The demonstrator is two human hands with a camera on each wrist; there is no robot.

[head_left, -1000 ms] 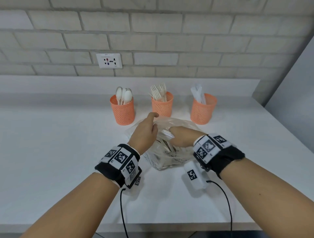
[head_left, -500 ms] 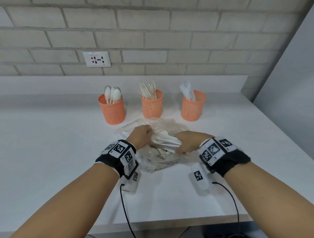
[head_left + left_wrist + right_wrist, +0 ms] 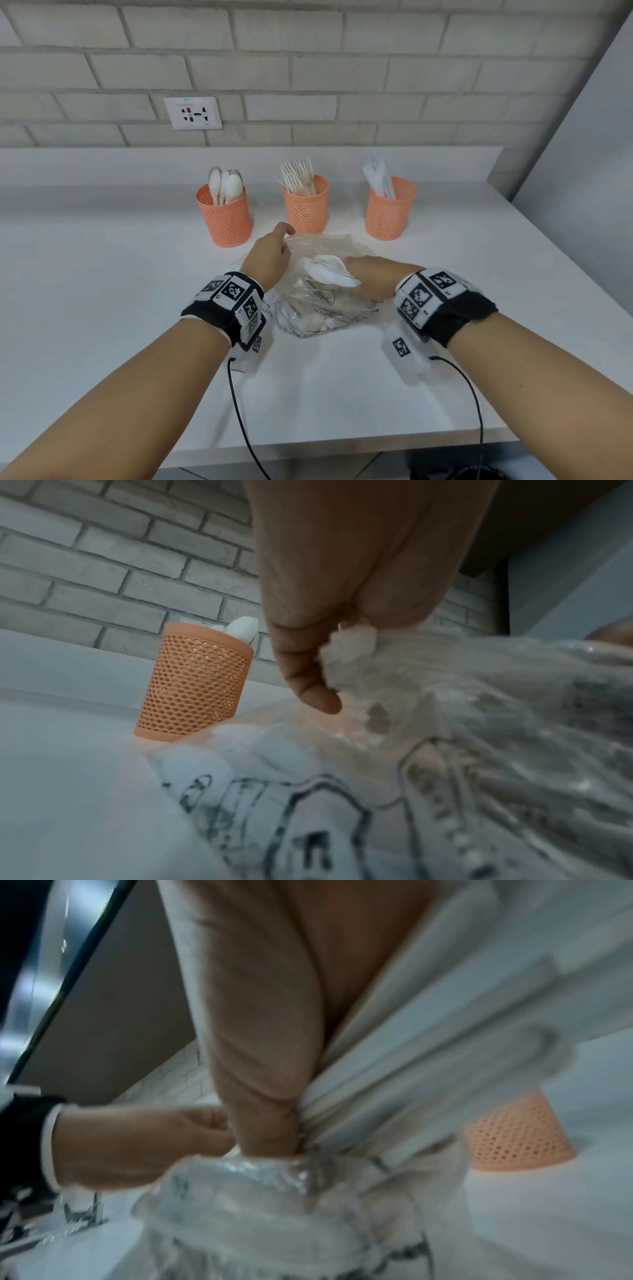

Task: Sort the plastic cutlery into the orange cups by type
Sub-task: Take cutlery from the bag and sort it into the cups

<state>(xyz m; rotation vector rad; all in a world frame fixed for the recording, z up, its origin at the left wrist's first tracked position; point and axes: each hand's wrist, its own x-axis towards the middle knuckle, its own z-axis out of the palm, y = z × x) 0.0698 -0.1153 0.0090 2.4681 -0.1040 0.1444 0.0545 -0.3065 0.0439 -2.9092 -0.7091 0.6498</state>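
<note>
A crumpled clear plastic bag with printed lettering lies at the centre of the frame on the white counter. The left hand pinches a bunched fold of the bag's edge between thumb and fingers. The right hand is clenched round a bundle of white plastic cutlery at the bag's mouth; its blurred wrist view shows only long white handles. Behind the bag, across the upper middle, stand three orange mesh cups: the left cup with spoons, the middle cup with forks, the right cup with knives. A wall socket sits on the brick wall, upper left.
</note>
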